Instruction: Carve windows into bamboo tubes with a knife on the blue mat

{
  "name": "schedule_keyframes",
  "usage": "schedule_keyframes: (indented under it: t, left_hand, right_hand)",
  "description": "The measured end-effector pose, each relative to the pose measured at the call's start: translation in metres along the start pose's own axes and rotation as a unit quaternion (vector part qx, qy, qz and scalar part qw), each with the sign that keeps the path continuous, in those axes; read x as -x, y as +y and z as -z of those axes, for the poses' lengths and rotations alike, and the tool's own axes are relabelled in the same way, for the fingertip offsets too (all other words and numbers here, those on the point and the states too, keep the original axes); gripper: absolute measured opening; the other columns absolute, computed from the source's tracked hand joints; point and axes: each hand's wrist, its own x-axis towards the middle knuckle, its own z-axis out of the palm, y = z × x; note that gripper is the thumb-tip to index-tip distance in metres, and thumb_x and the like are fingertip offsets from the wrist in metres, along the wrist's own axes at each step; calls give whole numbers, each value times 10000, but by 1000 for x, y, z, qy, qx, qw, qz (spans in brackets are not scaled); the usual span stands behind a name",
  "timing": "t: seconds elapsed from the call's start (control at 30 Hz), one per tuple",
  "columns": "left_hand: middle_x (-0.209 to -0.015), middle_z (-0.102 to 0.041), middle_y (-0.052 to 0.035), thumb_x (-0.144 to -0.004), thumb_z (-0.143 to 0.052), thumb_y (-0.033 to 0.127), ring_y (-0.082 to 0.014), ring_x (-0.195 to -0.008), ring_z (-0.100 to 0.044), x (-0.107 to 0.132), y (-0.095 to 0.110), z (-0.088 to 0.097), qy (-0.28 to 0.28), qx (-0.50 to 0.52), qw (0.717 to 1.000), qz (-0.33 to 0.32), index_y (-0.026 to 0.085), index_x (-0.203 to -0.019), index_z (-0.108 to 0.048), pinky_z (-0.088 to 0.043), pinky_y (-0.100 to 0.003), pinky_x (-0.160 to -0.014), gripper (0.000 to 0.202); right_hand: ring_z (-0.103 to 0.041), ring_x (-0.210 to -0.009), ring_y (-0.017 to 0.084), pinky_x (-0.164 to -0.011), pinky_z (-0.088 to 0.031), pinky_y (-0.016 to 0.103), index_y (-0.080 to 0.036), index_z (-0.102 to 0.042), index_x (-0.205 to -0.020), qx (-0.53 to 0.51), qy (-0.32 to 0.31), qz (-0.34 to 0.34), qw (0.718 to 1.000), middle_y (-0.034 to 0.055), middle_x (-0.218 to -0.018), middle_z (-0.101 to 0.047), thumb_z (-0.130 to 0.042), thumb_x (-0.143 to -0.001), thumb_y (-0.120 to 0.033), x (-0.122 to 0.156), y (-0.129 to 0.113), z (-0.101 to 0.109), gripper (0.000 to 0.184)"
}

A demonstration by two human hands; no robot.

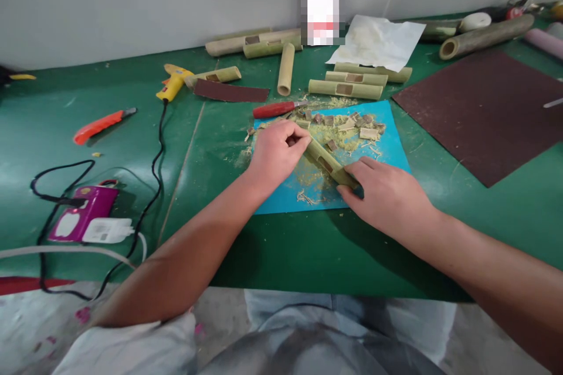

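A short green bamboo tube (338,171) with a rectangular slot cut in its side slants above the blue sheet (281,202). My left hand (278,151) pinches at its upper left end; thumb and forefinger are closed there. Round the lower right end my right hand (382,190) is closed, thumb below and fingers on top. Bamboo dust, shavings and small cut chips (368,132) litter the sheet. Beyond my left hand lies a red-handled tool (275,109) with a metal tip, its exact kind unclear.
Several slotted bamboo tubes (345,89) lie at the back. Brown sandpaper (488,111) covers the right side. To the left are a yellow glue gun (173,83), an orange utility knife (103,125), and a purple power strip (83,214) with trailing cords.
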Motion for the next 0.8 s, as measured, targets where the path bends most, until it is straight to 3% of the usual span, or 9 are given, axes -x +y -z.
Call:
schedule_keyframes:
  t: [0.2, 0.37, 0.57, 0.8]
  left_hand:
    - [-761, -698, -3, -850, -692, 144, -137, -697, -610, 9, 13, -7, -27, -2, 998, -51, 197, -766, -710, -485, -271, -674, 101]
    - [-792, -723, -7, -881, -686, 178, -135, -710, -626, 17, 27, -6, -85, 41, 995, -41, 202, -782, -725, -478, -263, -660, 110]
    - [-811, -746, -11, -855, -699, 174, -135, -711, -646, 9, 14, -2, -10, 28, 999, -14, 185, -842, -746, -516, -254, -678, 50]
    - [-778, -697, 1, -874, -695, 136, -119, -704, -603, 14, 19, -8, -62, 12, 996, -70, 186, -794, -725, -471, -247, -678, 99]
  right_hand:
    - [-632, -808, 207, -606, -312, 328, -173, -685, -981, 0, -4, 0, 1000, 88, -1000, -700, -544, -952, -319, 1, 1, 1, 205]
    - [-641, -824, 215, -614, -320, 332, -172, -678, -985, 1, -9, 0, 1000, 90, -1003, -698, -544, -952, -318, 0, 0, 1, 200]
    - [-631, -794, 202, -603, -318, 327, -176, -674, -983, 3, -7, 1, 1000, 85, -989, -696, -535, -951, -315, -1, 0, 1, 200]
    - [-645, -826, 216, -603, -314, 331, -172, -666, -981, 3, -10, 3, 1000, 88, -1002, -694, -541, -948, -315, -2, 0, 0, 193]
